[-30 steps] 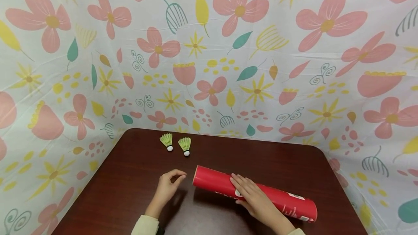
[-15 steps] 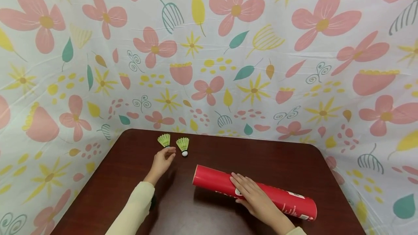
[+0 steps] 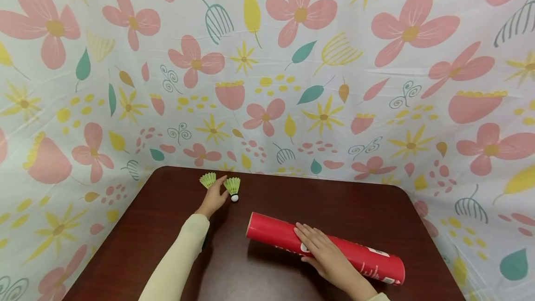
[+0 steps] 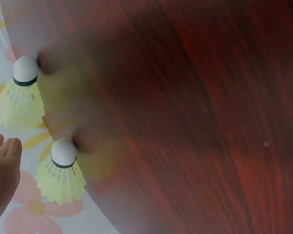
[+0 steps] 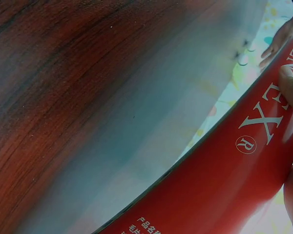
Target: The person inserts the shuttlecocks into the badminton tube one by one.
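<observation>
While the left hand [image 3: 214, 197] reaches open-fingered between two shuttlecocks [image 3: 232, 186], a clumsy grip could knock one off the surface [image 3: 334, 199]; the right hand [image 3: 323, 252] rests flat on the red tube [image 3: 376, 259].

**Hidden and cut off**

The left hand [image 3: 214, 197] covers the cork of the left shuttlecock [image 3: 207, 179]. The red tube [image 5: 224, 175] runs past the right wrist view's edges. The tabletop [image 4: 195, 117] there is blurred.

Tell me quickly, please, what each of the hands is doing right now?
Left hand: open, reaching between two yellow-green plastic shuttlecocks, holding nothing.
Right hand: open, fingers resting flat on the red cardboard tube.
</observation>
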Available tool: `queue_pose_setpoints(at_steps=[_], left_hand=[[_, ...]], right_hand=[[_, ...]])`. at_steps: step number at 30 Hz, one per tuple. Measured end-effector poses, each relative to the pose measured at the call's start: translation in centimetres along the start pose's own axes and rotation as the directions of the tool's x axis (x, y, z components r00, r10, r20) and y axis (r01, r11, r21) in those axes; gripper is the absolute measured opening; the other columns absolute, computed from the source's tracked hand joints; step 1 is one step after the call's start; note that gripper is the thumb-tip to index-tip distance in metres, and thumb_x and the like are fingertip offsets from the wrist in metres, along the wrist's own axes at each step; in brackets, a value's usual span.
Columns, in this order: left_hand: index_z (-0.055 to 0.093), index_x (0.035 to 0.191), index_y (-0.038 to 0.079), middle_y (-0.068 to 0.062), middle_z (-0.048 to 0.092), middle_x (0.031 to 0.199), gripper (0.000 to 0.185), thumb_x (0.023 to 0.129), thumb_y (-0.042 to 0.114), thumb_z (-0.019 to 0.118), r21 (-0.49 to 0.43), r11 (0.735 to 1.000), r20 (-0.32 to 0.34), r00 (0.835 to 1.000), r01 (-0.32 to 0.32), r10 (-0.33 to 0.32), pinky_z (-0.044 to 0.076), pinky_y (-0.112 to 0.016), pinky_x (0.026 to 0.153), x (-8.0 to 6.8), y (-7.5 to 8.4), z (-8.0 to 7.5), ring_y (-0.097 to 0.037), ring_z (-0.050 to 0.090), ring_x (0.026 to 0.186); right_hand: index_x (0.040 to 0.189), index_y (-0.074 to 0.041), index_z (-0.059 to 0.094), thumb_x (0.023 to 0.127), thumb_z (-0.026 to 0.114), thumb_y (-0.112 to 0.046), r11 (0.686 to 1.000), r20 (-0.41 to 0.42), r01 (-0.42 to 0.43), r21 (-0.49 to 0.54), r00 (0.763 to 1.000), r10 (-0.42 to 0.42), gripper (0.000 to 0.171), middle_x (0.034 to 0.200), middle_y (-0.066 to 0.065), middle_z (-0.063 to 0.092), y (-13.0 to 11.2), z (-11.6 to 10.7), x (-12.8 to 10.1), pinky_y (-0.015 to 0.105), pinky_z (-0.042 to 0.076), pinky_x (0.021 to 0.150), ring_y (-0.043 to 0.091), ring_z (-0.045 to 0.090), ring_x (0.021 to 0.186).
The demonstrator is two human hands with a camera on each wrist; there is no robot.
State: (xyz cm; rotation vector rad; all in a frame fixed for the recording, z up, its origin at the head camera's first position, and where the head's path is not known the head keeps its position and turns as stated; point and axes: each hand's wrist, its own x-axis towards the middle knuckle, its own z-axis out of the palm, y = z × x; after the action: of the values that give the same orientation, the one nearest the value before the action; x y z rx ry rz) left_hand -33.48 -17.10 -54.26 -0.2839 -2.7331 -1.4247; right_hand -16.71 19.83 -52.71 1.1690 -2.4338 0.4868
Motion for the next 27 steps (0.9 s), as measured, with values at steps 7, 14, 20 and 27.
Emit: queue_pose_setpoints(at_steps=[7, 14, 20, 27], left_hand=[[0.028, 0.149, 0.0, -0.024, 0.03, 0.15, 0.059, 0.097, 0.004, 0.056, 0.013, 0.999, 0.035, 0.998, 0.042, -0.042, 0.034, -0.057, 0.103, 0.3, -0.5, 0.6, -0.042, 0.03, 0.137], [0.034, 0.146, -0.002, -0.025, 0.042, 0.141, 0.055, 0.096, 0.003, 0.056, 0.065, 0.998, -0.009, 1.0, 0.003, -0.002, 0.041, -0.054, 0.097, 0.2, -0.4, 0.5, -0.041, 0.04, 0.13], [0.052, 0.132, -0.004, -0.021, 0.056, 0.119, 0.039, 0.095, 0.002, 0.059, 0.117, 0.993, -0.066, 0.998, -0.011, 0.019, 0.048, -0.047, 0.082, -0.1, -0.4, 0.5, -0.037, 0.055, 0.109], [0.068, 0.099, 0.0, -0.02, 0.06, 0.109, 0.009, 0.093, 0.002, 0.062, 0.12, 0.993, -0.117, 0.993, -0.009, 0.023, 0.047, -0.052, 0.087, -1.0, -0.8, 0.5, -0.04, 0.056, 0.106]], right_hand=[[0.148, -0.006, 0.037, 0.088, 0.071, -0.028, 1.0, -0.004, -0.002, 0.007, 1.0, 0.002, 0.072, 0.152, 0.009, 0.036, 0.0, 0.2, 0.0, 0.024, 0.009, 0.116, 0.032, 0.043, 0.132], [0.148, -0.006, 0.037, 0.085, 0.074, -0.026, 1.0, 0.0, -0.008, 0.008, 1.0, 0.008, 0.075, 0.152, 0.009, 0.036, 0.1, 0.4, 0.0, 0.023, 0.009, 0.115, 0.03, 0.042, 0.133], [0.148, -0.007, 0.036, 0.081, 0.078, -0.021, 1.0, 0.01, -0.02, 0.005, 1.0, 0.02, 0.081, 0.154, 0.007, 0.033, 0.1, 0.3, 0.0, 0.023, 0.009, 0.116, 0.03, 0.041, 0.134], [0.147, -0.005, 0.038, 0.088, 0.071, -0.028, 1.0, -0.002, -0.006, -0.004, 1.0, 0.006, 0.072, 0.152, 0.009, 0.035, 0.1, 0.3, -0.1, 0.023, 0.009, 0.116, 0.032, 0.043, 0.132]])
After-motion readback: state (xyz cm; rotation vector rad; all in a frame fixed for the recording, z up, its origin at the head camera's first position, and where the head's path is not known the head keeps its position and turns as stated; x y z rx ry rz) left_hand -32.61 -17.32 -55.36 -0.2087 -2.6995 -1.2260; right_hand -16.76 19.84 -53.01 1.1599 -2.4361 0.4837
